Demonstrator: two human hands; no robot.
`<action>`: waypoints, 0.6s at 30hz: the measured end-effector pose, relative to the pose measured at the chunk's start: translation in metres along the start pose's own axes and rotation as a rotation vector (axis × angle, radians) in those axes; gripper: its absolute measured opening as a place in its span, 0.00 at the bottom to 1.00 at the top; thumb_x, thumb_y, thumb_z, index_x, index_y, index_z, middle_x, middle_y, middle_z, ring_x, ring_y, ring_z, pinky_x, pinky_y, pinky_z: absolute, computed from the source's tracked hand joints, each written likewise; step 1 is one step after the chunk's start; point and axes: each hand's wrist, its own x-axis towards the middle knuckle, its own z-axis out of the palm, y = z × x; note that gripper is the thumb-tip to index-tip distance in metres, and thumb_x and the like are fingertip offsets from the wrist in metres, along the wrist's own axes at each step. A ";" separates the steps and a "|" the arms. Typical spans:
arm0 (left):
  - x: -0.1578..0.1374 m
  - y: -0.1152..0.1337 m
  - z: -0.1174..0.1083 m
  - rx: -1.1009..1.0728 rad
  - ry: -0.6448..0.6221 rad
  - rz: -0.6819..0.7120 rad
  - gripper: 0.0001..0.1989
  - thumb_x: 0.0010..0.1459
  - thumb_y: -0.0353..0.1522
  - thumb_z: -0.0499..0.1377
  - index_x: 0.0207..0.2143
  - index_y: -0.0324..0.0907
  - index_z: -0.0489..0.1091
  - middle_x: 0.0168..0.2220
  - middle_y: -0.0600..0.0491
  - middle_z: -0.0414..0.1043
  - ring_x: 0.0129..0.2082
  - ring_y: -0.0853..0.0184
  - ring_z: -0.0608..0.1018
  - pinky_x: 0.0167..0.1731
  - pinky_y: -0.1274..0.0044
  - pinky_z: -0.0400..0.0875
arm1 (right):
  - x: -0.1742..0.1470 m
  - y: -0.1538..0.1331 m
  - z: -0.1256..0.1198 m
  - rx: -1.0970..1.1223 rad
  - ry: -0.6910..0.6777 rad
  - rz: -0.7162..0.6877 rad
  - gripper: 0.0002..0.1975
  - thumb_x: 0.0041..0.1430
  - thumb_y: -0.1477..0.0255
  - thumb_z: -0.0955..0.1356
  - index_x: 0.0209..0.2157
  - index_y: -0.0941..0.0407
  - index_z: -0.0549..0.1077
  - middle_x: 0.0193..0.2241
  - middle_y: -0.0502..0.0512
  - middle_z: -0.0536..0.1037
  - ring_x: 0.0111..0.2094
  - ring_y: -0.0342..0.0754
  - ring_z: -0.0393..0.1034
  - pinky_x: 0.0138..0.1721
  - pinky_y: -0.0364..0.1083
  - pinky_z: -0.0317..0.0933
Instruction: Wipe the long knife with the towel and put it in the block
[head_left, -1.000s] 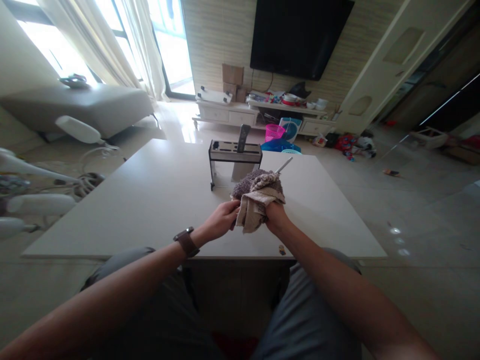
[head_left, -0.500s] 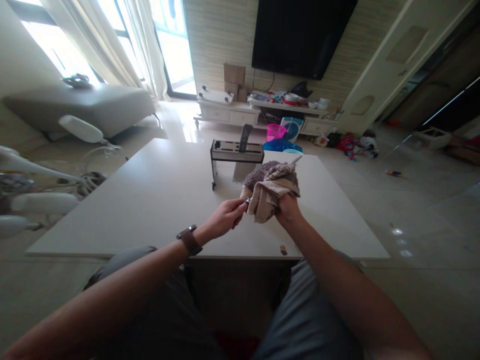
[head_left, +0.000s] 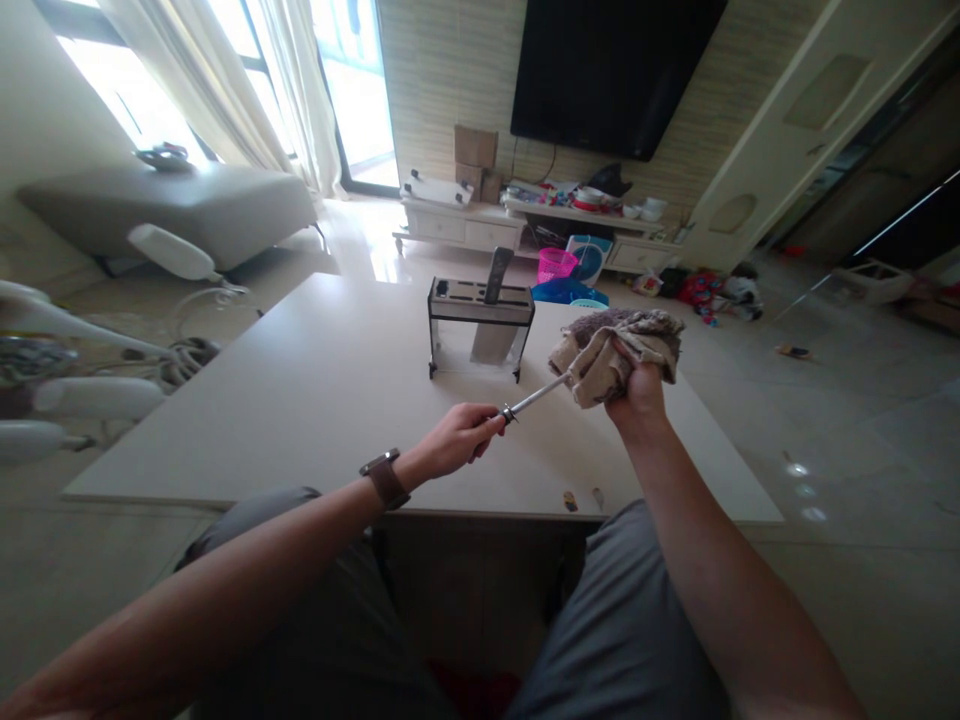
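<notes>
Room: living room with pale tiled floor, a dark television (head_left: 611, 70) on the far wall, a low media cabinet (head_left: 480, 228) under it, curtained windows at left.
Table: large pale table (head_left: 315, 400) fills the middle; the near edge runs across above the person's knees.
Knife rack: a dark-framed knife rack (head_left: 480, 322) stands upright on the far half of the table, one dark handle sticking up from a slot.
Cloth: a bunched brown-and-beige cloth (head_left: 615, 350) is held above the table's right part, just right of the rack.
Right hand: right hand (head_left: 637, 395) is closed around the cloth from below; its fingers are mostly buried in the folds.
Left hand: left hand (head_left: 457, 440) is closed around a handle that cannot be seen inside the fist; a watch sits on the wrist.
Rod: a thin metal rod (head_left: 534, 398), perhaps a sharpening steel or narrow blade, too small to tell which.
Axis: long axis slants from the left fist up and right, away from the person.
Hidden: the tip disappears into the cloth.
</notes>
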 end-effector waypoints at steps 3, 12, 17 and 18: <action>-0.001 -0.001 0.000 -0.008 0.007 -0.011 0.21 0.67 0.48 0.56 0.35 0.39 0.72 0.18 0.59 0.64 0.17 0.73 0.64 0.18 0.81 0.58 | -0.002 -0.005 0.001 -0.084 0.098 0.027 0.12 0.49 0.69 0.78 0.37 0.46 0.78 0.39 0.46 0.86 0.44 0.53 0.82 0.49 0.56 0.78; 0.001 -0.003 -0.003 -0.064 0.141 0.077 0.22 0.67 0.49 0.56 0.33 0.38 0.71 0.17 0.59 0.64 0.15 0.74 0.63 0.16 0.81 0.56 | -0.036 0.027 0.025 -0.175 0.003 0.193 0.20 0.41 0.65 0.81 0.37 0.51 0.77 0.37 0.50 0.85 0.43 0.56 0.81 0.47 0.57 0.78; 0.002 -0.004 -0.004 -0.085 0.195 0.107 0.24 0.66 0.51 0.58 0.29 0.40 0.67 0.17 0.59 0.64 0.15 0.75 0.64 0.16 0.82 0.58 | -0.075 0.055 0.049 -0.173 -0.078 0.297 0.22 0.36 0.68 0.82 0.36 0.51 0.76 0.36 0.48 0.85 0.43 0.54 0.81 0.49 0.55 0.77; 0.002 -0.004 -0.004 -0.090 0.209 0.104 0.25 0.65 0.52 0.58 0.27 0.41 0.66 0.17 0.59 0.63 0.15 0.74 0.64 0.15 0.82 0.58 | -0.081 0.058 0.053 -0.177 -0.094 0.315 0.23 0.35 0.68 0.82 0.36 0.51 0.76 0.35 0.48 0.85 0.42 0.54 0.81 0.49 0.55 0.77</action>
